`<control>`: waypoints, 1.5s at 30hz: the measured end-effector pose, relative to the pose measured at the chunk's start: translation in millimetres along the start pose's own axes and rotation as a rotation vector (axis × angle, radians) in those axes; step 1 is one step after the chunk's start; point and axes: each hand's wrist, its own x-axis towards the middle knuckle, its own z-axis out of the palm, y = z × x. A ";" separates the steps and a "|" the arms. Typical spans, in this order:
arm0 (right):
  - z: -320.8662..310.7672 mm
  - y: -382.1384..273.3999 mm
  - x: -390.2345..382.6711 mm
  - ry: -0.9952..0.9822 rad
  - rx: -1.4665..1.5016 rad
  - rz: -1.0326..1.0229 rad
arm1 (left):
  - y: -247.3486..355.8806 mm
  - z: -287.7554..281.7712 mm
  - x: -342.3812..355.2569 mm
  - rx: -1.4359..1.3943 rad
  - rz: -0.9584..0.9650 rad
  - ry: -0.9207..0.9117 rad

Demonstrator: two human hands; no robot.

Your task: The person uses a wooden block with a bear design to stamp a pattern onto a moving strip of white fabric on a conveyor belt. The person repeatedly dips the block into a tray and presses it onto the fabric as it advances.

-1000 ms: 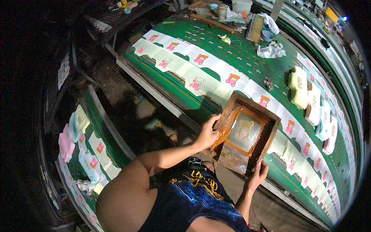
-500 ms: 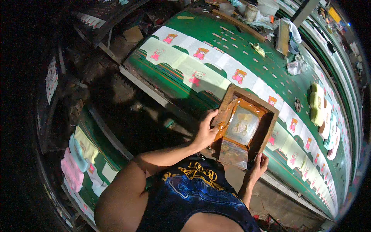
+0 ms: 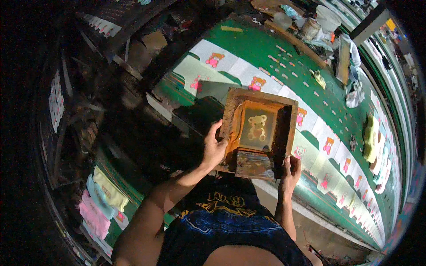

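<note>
A wooden screen-printing frame point(image 3: 228, 117) is held up before my body, over the near edge of a long green table point(image 3: 175, 104). Inside it, a mesh panel point(image 3: 265, 142) shows a pale teddy-bear stencil, with orange-brown ink smeared around its edges. A flat wooden squeegee point(image 3: 255, 165) rests at the frame's near end. My left hand point(image 3: 215, 148) is closed on the frame's left side, thumb on top. My right hand point(image 3: 290, 172) grips the near right corner; some of its fingers are hidden beneath.
Rows of white cloths point(image 3: 239, 73) and pale green cloths point(image 3: 195, 68), printed with pink bears, run along the table. Folded cloth stacks point(image 3: 370, 139) lie at its far right. Tubs point(image 3: 328, 17) and wood strips clutter the back. Colored cloths point(image 3: 95, 208) lie at lower left.
The frame has shifted left and turned more upright in view, both hands moving with it. Its mesh looks darker and the bear stencil clearer. The whole view has also shifted.
</note>
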 end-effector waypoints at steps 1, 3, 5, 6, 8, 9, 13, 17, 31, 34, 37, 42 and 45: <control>11.6 0.5 9.4 -0.011 0.022 -0.005 | 1.9 -6.9 10.4 -0.013 -0.043 0.006; 37.8 0.6 23.9 -0.032 0.066 0.001 | -12.5 -21.9 33.6 0.050 0.040 0.029; 63.7 -10.9 40.0 -0.061 0.086 0.053 | -19.5 -37.1 56.5 0.183 0.175 0.049; 73.4 -20.3 46.4 -0.077 0.084 0.071 | -10.0 -40.6 69.1 0.123 0.095 0.071; 94.6 -32.3 60.3 -0.072 0.098 0.070 | 6.1 -51.5 98.1 0.169 0.084 0.046; 104.3 -37.0 67.8 -0.076 0.094 0.051 | 10.6 -58.1 110.3 0.191 0.069 0.036; 129.4 -71.2 101.5 -0.088 0.092 -0.056 | 19.6 -69.4 178.0 0.152 0.087 0.021; 145.8 -115.3 139.6 -0.105 0.087 -0.183 | 73.8 -71.6 240.1 0.180 0.249 0.037; 264.0 -78.7 79.5 -0.055 0.202 -0.025 | 14.1 -166.3 320.6 0.261 0.281 -0.266; 292.9 -45.6 34.1 -0.040 0.181 0.084 | -24.2 -197.5 297.3 0.247 0.063 -0.323; 318.9 -42.2 0.9 -0.005 0.202 0.209 | -54.5 -223.5 292.7 0.239 -0.007 -0.374; 351.6 -38.7 -21.4 0.109 0.230 0.231 | -75.7 -237.3 302.2 0.197 0.024 -0.431; 359.2 -32.0 -23.0 0.134 0.191 0.236 | -87.0 -239.5 308.9 0.154 0.031 -0.450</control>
